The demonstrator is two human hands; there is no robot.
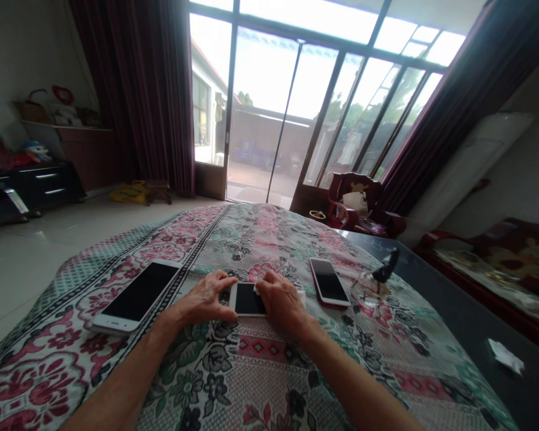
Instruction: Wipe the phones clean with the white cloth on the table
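A white phone with a dark screen (247,299) lies sideways on the patterned cloth (197,359) between my hands. My left hand (208,297) grips its left end, thumb below and fingers above. My right hand (280,299) is closed over the right part of the screen, pinching a small piece of white tissue (256,289) against it. White material (301,297) shows just beyond the right hand. A larger white phone (137,296) rests to the left, and a white phone with a red edge (329,282) lies to the right.
A clear glass bottle with a black top (374,287) stands at the right. Crumpled white paper (506,357) lies on the dark tabletop (458,323). Behind are a red wooden chair (354,197), glass doors (269,120) and dark curtains (148,90).
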